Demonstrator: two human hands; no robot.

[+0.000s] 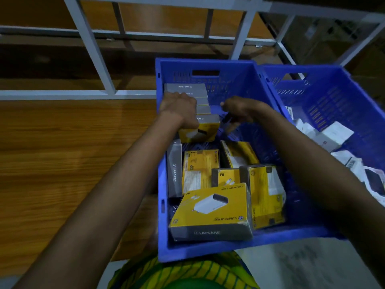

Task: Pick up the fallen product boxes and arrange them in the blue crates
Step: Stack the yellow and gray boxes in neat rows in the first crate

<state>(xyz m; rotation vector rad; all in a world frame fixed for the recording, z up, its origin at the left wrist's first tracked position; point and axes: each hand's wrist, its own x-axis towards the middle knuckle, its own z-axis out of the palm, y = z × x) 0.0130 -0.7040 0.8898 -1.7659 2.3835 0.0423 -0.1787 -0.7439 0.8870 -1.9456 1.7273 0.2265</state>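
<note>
L hand (179, 110): curled over box row (185, 88); row is held upright for packing.
R hand (241, 109): right of grip; hold cannot be told.

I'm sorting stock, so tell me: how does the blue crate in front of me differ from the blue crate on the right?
The front crate holds yellow-and-grey boxes; the right crate holds white boxes. The front crate has an upright row held by the left hand, right hand beside it; the right crate's boxes lie jumbled, untouched. Both are blue with slotted walls and handle cut-outs.
</note>
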